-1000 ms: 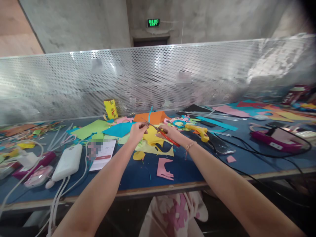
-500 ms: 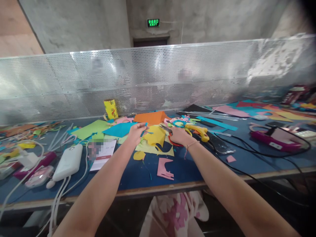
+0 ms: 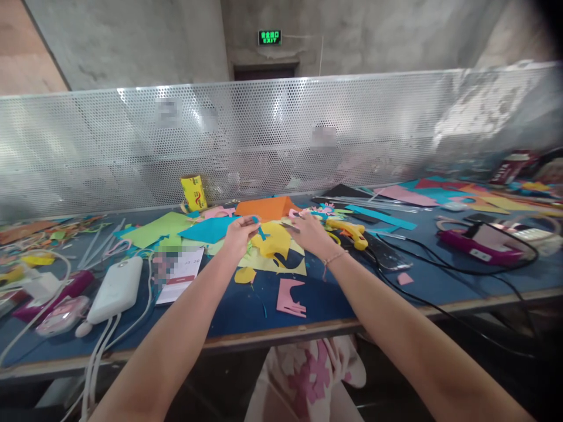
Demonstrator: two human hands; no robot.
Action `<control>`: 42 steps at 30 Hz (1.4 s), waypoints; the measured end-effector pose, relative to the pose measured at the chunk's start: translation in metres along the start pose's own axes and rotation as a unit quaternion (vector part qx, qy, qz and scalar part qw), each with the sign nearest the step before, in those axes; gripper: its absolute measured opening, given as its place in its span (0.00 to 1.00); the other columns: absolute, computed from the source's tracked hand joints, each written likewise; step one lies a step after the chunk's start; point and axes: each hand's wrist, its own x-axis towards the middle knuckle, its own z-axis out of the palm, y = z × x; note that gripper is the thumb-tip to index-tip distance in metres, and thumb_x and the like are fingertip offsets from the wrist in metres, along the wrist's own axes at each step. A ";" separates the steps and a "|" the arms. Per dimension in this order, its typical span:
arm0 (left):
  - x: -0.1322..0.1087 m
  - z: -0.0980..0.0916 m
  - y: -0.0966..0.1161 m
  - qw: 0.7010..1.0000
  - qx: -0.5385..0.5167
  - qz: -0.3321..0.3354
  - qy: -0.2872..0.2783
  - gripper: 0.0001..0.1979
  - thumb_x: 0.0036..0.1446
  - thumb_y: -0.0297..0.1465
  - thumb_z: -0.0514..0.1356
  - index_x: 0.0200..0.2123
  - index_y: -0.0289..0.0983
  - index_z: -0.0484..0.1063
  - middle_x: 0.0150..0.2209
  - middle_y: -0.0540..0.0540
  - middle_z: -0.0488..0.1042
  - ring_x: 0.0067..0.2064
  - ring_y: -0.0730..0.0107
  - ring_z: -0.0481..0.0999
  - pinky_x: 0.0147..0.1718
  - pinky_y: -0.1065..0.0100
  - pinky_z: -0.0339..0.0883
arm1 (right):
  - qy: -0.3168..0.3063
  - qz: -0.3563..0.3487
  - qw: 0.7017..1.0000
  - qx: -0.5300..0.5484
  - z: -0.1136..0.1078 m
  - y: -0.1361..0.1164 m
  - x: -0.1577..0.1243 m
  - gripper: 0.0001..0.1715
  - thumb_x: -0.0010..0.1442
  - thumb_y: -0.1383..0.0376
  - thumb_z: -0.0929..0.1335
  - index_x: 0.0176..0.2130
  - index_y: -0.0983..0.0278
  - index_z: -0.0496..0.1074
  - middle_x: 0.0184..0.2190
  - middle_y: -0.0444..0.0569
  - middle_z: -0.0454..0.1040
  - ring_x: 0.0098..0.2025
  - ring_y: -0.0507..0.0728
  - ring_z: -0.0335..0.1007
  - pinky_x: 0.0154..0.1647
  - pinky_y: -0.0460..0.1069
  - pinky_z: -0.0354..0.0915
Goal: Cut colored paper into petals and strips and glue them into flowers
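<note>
My left hand (image 3: 240, 234) hovers over the blue table and pinches a small blue paper scrap (image 3: 260, 227) between thumb and fingers. My right hand (image 3: 311, 232) is palm down just to the right, above a cut yellow sheet (image 3: 275, 243). Its fingers stretch toward the paper flower cut-outs (image 3: 323, 209). A thin bracelet circles that wrist. The red-handled scissors do not show; a grey tip peeks out by the right fingertips. A yellow glue gun (image 3: 347, 228) lies right of that hand.
Orange (image 3: 264, 208), teal (image 3: 206, 230) and green (image 3: 153, 230) sheets lie behind the hands, a pink cut-out (image 3: 288, 298) near the front edge. A phone (image 3: 178, 272), a white power bank (image 3: 115, 288) and cables sit left. A perforated metal screen (image 3: 281, 135) backs the table.
My right hand swung the scissors down onto the paper, and they no longer show. The left hand kept the blue scrap and lifted slightly. The view shifted a little.
</note>
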 end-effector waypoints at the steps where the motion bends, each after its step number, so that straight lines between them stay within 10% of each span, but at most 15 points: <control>1: 0.000 0.001 0.000 1.000 0.000 0.003 0.004 0.10 0.33 0.20 0.66 0.25 0.32 0.72 0.26 0.48 0.74 0.29 0.76 0.72 0.32 0.73 0.66 | -0.007 -0.029 0.996 0.078 0.002 -0.008 0.000 0.14 0.56 0.60 0.64 0.39 0.67 0.69 0.37 0.56 0.70 0.43 0.59 0.65 0.45 0.54 0.61; 11: -0.005 0.006 -0.005 0.999 0.002 0.033 -0.009 0.10 0.29 0.24 0.67 0.22 0.33 0.72 0.24 0.49 0.73 0.29 0.75 0.71 0.35 0.69 0.66 | 0.042 -0.040 0.921 0.386 0.020 -0.040 -0.002 0.14 0.50 0.63 0.67 0.38 0.62 0.61 0.28 0.44 0.67 0.29 0.51 0.66 0.31 0.48 0.64; 42: -0.010 0.008 -0.007 0.996 0.039 0.007 -0.075 0.13 0.32 0.21 0.67 0.27 0.31 0.73 0.27 0.47 0.74 0.30 0.73 0.73 0.39 0.64 0.68 | 0.154 -0.063 0.951 0.262 0.006 -0.030 0.001 0.06 0.54 0.68 0.64 0.31 0.64 0.71 0.30 0.49 0.73 0.34 0.54 0.67 0.43 0.52 0.63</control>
